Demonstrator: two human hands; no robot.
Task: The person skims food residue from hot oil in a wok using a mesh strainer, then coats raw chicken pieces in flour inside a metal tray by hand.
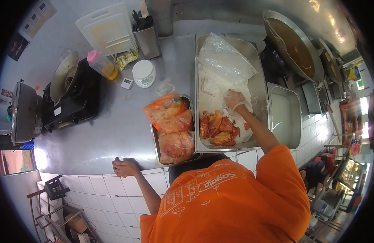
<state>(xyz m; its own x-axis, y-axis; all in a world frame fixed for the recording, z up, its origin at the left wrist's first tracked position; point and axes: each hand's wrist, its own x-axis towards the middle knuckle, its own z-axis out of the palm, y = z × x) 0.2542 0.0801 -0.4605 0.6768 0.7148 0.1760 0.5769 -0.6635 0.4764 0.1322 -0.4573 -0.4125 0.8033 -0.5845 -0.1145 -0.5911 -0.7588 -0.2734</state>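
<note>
My right hand (235, 99), which seems to wear a thin clear glove, reaches into a deep steel tray (264, 101) of white flour (215, 97). Its fingers curl down into the flour; anything under them is hidden. Reddish marinated chicken pieces (221, 129) lie at the tray's near end, below that hand. A flour-coated piece (208, 86) rests farther left. My left hand (125, 167) is at the table's front edge, fingers curled, with a small dark thing by the fingertips that I cannot make out. Bags of raw meat (174, 135) fill a smaller tray between my hands.
A clear plastic bag (225, 56) lies over the tray's far end. Right of it stand a pan of whitish liquid (284, 117) and a large wok of brown oil (294, 48). A white scale (144, 73), a pink-lidded jug (102, 67) and a black stove (73, 101) stand left.
</note>
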